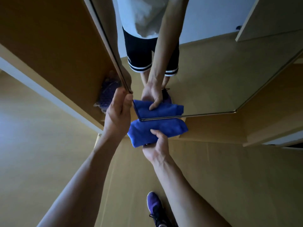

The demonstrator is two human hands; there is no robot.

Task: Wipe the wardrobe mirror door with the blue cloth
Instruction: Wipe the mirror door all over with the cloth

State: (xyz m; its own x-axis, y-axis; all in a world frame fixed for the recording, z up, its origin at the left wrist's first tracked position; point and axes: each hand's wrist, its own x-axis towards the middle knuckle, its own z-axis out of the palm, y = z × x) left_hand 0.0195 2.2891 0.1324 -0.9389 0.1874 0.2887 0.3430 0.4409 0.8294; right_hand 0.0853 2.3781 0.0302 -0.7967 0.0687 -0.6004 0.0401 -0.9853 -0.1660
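The wardrobe mirror door (213,76) stands open in front of me, its bottom edge running right from the corner near the centre. My left hand (118,112) grips the door's left edge close to that bottom corner. A folded blue cloth (154,130) is pressed against the bottom edge of the mirror, and my right hand (158,146) holds it from below with the thumb on top. The glass reflects the cloth, the hand, a white shirt and black shorts.
Behind the door's left edge the wardrobe interior shows a purple mesh bundle (108,94) on its wooden floor. Wood flooring (237,177) spreads below. My foot in a purple shoe (155,208) stands near the bottom centre. Another cabinet panel (270,17) sits at the upper right.
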